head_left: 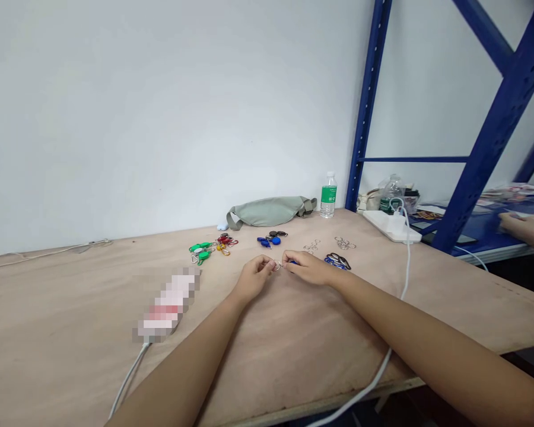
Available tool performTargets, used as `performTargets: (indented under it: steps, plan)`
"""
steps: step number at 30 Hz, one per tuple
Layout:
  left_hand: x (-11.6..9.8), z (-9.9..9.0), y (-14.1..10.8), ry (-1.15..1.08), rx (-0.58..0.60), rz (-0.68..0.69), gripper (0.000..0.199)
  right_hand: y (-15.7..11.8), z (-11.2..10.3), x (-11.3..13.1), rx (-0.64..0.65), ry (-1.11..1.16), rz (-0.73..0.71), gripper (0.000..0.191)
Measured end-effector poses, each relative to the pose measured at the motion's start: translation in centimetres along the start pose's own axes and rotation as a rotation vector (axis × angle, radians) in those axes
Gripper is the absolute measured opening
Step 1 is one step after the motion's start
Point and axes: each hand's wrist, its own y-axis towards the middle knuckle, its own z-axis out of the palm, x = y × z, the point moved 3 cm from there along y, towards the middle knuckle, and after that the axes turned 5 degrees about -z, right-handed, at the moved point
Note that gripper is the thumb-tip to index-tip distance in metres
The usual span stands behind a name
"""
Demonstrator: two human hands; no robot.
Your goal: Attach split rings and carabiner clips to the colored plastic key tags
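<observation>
Left hand (256, 276) and right hand (305, 267) pinched closed on small metal ring (277, 266) above bench (258, 356); bottle (328, 196) green-labelled, text unreadable; bag (269, 212) behind.

The only view comes from the wearer's head, facing forward and down across the bench (93, 308) toward the wall (160, 107), near enough that both forearms enter large from the bottom edge.

Pixelated item (167, 305) at eight o'clock, blue piece (293, 262) mostly behind right hand (310, 268), person's arm (531, 232) cut off at three o'clock, bottle label's (329, 194) print illegible
</observation>
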Motion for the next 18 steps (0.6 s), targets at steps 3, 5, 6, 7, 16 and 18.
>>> performTargets:
  steps: [3,5,6,7,16,18]
  plan:
    - [0.06,0.15,0.05,-0.084,0.022,-0.027,0.024,-0.01,-0.08,0.13,0.017,-0.056,-0.045,0.014]
    - [0.03,0.26,0.04,-0.132,0.031,-0.037,0.022,-0.01,-0.09,0.23,0.027,-0.081,-0.076,0.016]
    - [-0.01,0.30,0.02,-0.146,0.032,-0.039,0.021,-0.01,-0.10,0.26,0.026,-0.090,-0.088,0.017]
    - [-0.05,0.31,0.00,-0.154,0.029,-0.040,0.020,-0.02,-0.13,0.29,0.021,-0.096,-0.098,0.017]
    - [-0.37,0.27,-0.12,-0.277,0.081,-0.033,0.025,-0.23,-0.59,0.16,-0.011,-0.130,-0.090,0.017]
    - [-0.46,0.29,-0.18,-0.291,0.100,-0.037,0.026,-0.29,-0.69,0.24,-0.014,-0.151,-0.091,0.016]
